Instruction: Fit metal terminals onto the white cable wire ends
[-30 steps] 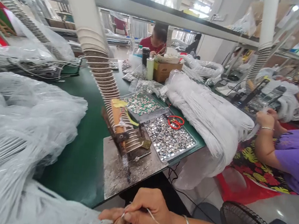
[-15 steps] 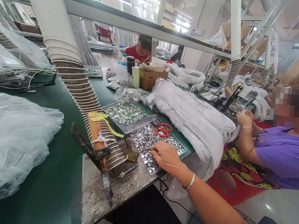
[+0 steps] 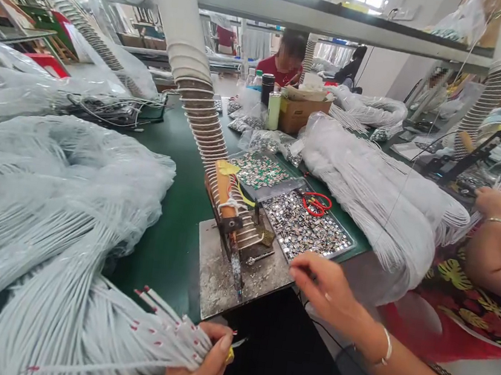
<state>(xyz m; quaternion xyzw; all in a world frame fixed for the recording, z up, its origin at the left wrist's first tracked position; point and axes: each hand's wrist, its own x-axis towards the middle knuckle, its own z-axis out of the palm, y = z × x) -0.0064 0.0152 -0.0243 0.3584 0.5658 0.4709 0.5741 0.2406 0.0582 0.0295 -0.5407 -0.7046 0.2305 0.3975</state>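
Note:
My left hand point(image 3: 199, 361) is closed at the bottom, thumb pressed on a white cable beside a thick bundle of white cables point(image 3: 125, 318) with red wire ends. A small yellow piece point(image 3: 230, 355) shows at its fingertips. My right hand point(image 3: 329, 291), a bangle on its wrist, hangs just off the near edge of a tray of small metal connectors point(image 3: 314, 226). Its thumb and fingertips come together, and whatever is between them is too small to make out. Left of it, a soldering iron point(image 3: 234, 264) points down over a stained metal plate point(image 3: 214, 292).
A ribbed suction hose point(image 3: 199, 117) comes down behind the iron. Red-handled scissors point(image 3: 316, 205) lie on the connectors, beside a tray of green circuit boards point(image 3: 261, 170). Bagged white cables point(image 3: 370, 178) lie along the right. Co-workers sit opposite and at right.
The view has swung left and down. My right hand has come away from over the connectors to the tray's near edge. My left hand and the cable bundle have come into fuller view.

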